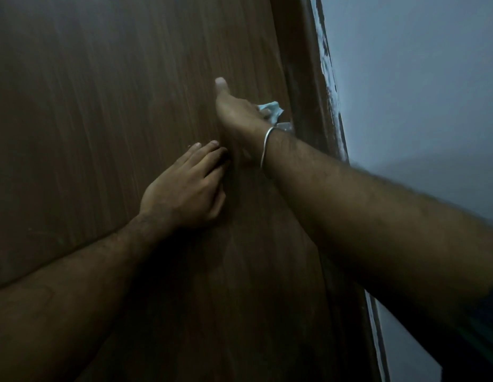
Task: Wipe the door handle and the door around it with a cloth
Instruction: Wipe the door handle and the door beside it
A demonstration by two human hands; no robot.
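The right hand (237, 111) pinches a soft, light cloth (271, 110) against the door (102, 106). The left hand (187, 186) lies spread flat just below. Bunch it up to hold.

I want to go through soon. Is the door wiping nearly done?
Can't tell how much is done: the wooden door shows no clear wiped patch. In hand: the right hand presses a pale cloth near the door's edge, and the left hand lies flat on the door. The handle isn't clearly visible, so it may remain.
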